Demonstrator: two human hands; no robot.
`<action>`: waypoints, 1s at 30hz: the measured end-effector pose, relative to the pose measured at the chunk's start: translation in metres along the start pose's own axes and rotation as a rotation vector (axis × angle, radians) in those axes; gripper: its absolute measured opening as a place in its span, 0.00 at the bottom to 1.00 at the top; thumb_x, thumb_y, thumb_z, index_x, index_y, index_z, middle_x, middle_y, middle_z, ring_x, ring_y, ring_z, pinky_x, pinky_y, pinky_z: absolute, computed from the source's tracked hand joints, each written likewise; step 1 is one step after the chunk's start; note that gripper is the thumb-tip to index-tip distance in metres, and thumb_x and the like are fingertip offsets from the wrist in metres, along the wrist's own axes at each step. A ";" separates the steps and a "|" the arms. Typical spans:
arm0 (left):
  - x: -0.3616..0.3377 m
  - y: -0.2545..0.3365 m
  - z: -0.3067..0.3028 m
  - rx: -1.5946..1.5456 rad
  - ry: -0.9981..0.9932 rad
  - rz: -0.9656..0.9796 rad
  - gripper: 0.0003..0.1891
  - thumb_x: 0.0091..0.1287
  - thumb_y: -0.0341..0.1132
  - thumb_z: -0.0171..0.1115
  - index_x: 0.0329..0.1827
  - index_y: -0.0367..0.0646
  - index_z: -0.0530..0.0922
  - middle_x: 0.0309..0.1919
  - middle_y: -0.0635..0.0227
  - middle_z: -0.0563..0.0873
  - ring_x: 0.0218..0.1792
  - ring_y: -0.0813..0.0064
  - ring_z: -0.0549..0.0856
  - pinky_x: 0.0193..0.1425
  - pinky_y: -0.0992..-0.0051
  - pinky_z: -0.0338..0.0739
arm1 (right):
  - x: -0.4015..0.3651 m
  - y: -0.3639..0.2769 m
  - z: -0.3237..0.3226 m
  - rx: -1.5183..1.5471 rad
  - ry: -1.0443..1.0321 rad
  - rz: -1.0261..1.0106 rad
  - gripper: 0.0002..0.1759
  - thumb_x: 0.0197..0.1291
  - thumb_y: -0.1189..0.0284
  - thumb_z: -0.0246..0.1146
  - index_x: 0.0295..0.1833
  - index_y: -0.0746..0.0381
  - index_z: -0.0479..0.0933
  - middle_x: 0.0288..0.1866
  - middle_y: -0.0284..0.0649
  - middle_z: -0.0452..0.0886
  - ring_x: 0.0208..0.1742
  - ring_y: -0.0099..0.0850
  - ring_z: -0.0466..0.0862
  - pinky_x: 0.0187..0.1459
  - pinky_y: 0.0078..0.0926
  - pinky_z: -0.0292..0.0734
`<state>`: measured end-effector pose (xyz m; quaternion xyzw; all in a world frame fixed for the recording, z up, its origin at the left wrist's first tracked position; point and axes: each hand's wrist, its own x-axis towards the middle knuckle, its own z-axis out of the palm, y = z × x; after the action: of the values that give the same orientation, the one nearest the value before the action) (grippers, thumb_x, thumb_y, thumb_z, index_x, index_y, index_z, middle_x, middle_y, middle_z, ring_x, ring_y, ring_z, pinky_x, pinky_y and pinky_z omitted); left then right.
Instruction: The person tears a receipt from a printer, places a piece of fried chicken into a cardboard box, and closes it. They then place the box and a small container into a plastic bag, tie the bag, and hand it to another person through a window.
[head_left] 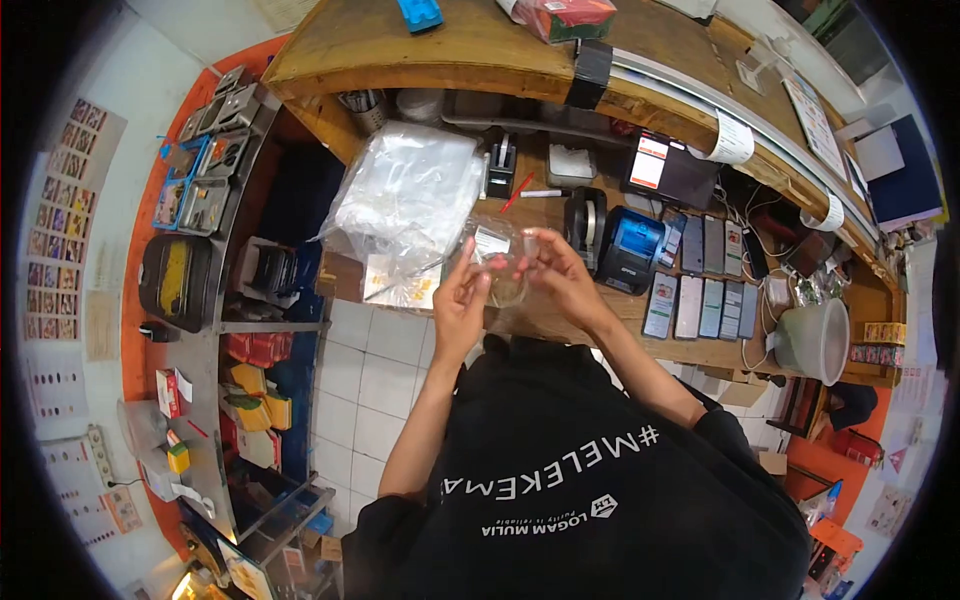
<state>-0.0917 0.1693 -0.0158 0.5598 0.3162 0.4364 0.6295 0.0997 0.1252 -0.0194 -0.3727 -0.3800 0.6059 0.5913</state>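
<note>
In the head view, my left hand (463, 290) and my right hand (562, 275) are raised close together over the front edge of the wooden desk. Between them is a thin, see-through plastic bag (510, 288), held by the fingertips of both hands. A white printed label (490, 241) shows at its upper left. Just left of my left hand, a large stack of clear plastic bags (415, 175) covers the desk. Below the stack lies a white sheet with yellow-orange marks (400, 285). A black tape dispenser (585, 222) stands right behind my right hand.
A blue-topped label printer (632, 245) and several phones (700, 305) fill the desk's right side, near a tablet (672, 168). A wooden shelf (480, 75) overhangs the back. Loose cables (765, 290) run beside a pale bucket (812, 340). Metal shelving (225, 340) stands at left.
</note>
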 end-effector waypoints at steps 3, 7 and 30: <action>0.011 -0.041 -0.001 -0.190 0.017 -0.080 0.27 0.81 0.34 0.51 0.81 0.41 0.60 0.36 0.68 0.82 0.49 0.76 0.84 0.61 0.76 0.73 | 0.007 0.027 -0.010 0.254 0.112 0.071 0.31 0.65 0.84 0.55 0.73 0.55 0.66 0.48 0.36 0.79 0.49 0.27 0.80 0.56 0.25 0.73; 0.020 -0.087 0.001 -0.499 0.056 -0.141 0.18 0.82 0.35 0.47 0.71 0.40 0.66 0.30 0.74 0.73 0.35 0.81 0.73 0.47 0.79 0.72 | 0.010 0.060 -0.015 0.426 0.245 0.135 0.32 0.64 0.83 0.56 0.73 0.54 0.65 0.46 0.36 0.78 0.47 0.28 0.78 0.56 0.27 0.71; 0.039 -0.109 0.008 -0.347 -0.300 -0.690 0.22 0.80 0.49 0.42 0.44 0.38 0.75 0.23 0.69 0.78 0.25 0.76 0.75 0.35 0.76 0.69 | 0.000 0.106 -0.053 -0.138 0.320 0.055 0.04 0.69 0.79 0.63 0.46 0.65 0.76 0.38 0.33 0.82 0.37 0.20 0.82 0.40 0.20 0.79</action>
<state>-0.0472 0.2017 -0.1182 0.3640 0.3117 0.1603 0.8629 0.1016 0.1249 -0.1378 -0.5143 -0.3115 0.5272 0.6005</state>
